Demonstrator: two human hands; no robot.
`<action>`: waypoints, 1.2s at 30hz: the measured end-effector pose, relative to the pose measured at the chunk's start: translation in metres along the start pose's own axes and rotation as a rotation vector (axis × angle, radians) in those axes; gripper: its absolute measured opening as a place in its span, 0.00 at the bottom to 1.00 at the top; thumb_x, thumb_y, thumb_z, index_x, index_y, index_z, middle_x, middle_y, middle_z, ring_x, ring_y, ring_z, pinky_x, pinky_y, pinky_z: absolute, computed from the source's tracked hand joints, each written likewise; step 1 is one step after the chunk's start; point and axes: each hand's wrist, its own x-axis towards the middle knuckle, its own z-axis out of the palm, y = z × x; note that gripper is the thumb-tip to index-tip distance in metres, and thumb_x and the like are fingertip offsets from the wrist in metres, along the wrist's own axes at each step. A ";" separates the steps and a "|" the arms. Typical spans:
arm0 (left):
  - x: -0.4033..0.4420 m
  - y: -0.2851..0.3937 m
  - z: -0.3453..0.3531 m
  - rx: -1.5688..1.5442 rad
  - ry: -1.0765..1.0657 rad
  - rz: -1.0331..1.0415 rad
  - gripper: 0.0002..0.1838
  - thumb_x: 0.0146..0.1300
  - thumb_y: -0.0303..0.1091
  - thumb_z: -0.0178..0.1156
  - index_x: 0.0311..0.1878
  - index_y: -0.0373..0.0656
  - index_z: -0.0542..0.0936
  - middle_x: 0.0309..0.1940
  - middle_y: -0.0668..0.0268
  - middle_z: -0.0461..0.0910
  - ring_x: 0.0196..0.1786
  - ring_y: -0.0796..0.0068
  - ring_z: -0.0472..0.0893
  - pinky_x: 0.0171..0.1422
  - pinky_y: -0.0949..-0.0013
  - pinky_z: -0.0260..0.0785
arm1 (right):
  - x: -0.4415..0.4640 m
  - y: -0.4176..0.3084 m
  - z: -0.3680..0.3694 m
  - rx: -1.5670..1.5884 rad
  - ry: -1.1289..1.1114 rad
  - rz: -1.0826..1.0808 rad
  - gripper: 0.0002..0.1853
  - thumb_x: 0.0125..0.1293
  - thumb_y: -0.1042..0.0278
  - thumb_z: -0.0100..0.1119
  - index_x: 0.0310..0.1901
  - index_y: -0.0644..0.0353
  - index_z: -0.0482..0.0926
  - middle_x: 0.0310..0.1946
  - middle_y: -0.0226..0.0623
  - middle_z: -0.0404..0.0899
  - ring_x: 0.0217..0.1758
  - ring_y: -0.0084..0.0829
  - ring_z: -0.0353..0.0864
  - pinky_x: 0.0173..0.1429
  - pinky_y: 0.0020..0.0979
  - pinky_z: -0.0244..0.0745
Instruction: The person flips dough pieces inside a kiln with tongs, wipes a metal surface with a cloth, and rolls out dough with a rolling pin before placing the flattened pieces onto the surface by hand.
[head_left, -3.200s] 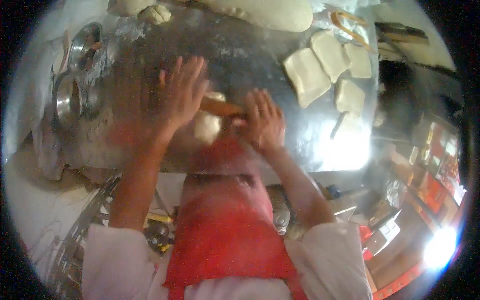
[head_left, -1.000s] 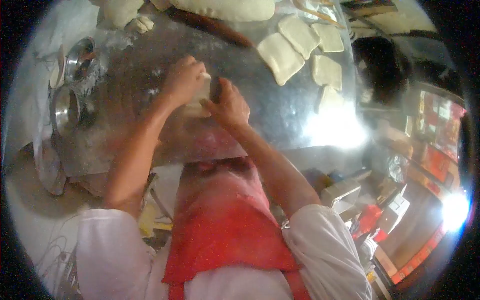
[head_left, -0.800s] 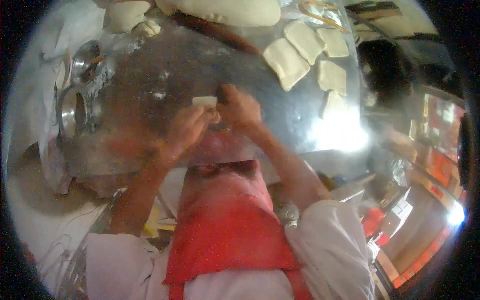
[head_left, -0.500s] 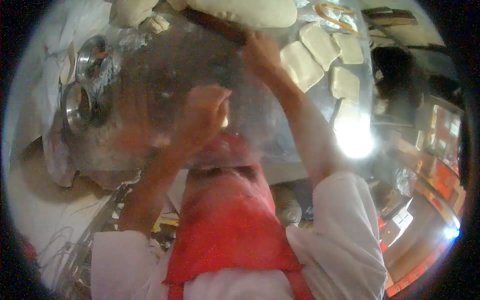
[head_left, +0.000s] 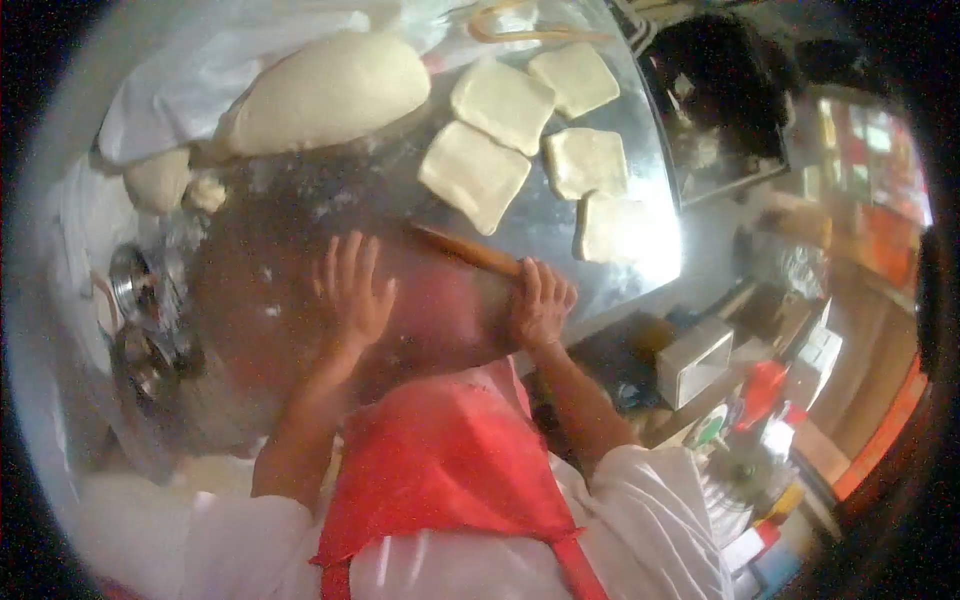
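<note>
A wooden rolling pin (head_left: 465,250) slants over the worktop, its near end gripped by my right hand (head_left: 542,303). My left hand (head_left: 355,290) lies palm down on or just above the floured metal worktop (head_left: 270,340), fingers spread, holding nothing. Beyond the pin are several flat square dough pieces (head_left: 475,178), pale and slightly puffed. A large mound of dough (head_left: 325,95) rests at the back left, with a smaller lump (head_left: 158,182) and a little scrap of dough (head_left: 206,194) beside it.
Two metal bowls, an upper one (head_left: 133,285) and a lower one (head_left: 145,362), stand at the left edge. White cloth (head_left: 165,105) lies behind the dough mound. A dark appliance (head_left: 715,95) sits past the worktop's right edge; boxes (head_left: 695,362) crowd the lower right.
My right hand has brought the rolling pin back from beside the large dough towards me. My left hand has gone from closed to spread. The view has turned, shifting the dough pieces leftward.
</note>
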 end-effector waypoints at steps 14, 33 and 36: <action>0.007 -0.005 0.004 0.007 0.035 0.034 0.32 0.68 0.35 0.60 0.76 0.50 0.70 0.80 0.63 0.64 0.84 0.53 0.57 0.82 0.33 0.47 | 0.000 0.004 -0.001 0.096 0.040 -0.032 0.29 0.68 0.61 0.60 0.72 0.48 0.73 0.66 0.33 0.76 0.70 0.38 0.72 0.75 0.49 0.56; -0.077 -0.046 -0.017 -0.851 0.345 -0.467 0.33 0.76 0.44 0.60 0.79 0.42 0.65 0.73 0.48 0.73 0.76 0.45 0.70 0.85 0.45 0.47 | -0.004 -0.065 -0.074 0.262 -0.157 -0.524 0.20 0.64 0.67 0.69 0.56 0.59 0.80 0.58 0.42 0.81 0.56 0.47 0.82 0.57 0.45 0.74; -0.087 -0.060 -0.031 -0.444 0.365 -0.347 0.35 0.76 0.47 0.61 0.79 0.43 0.65 0.73 0.49 0.73 0.75 0.45 0.72 0.84 0.40 0.47 | 0.009 -0.110 -0.060 0.294 -0.327 -0.660 0.25 0.72 0.56 0.60 0.67 0.56 0.76 0.69 0.45 0.75 0.69 0.47 0.75 0.67 0.49 0.70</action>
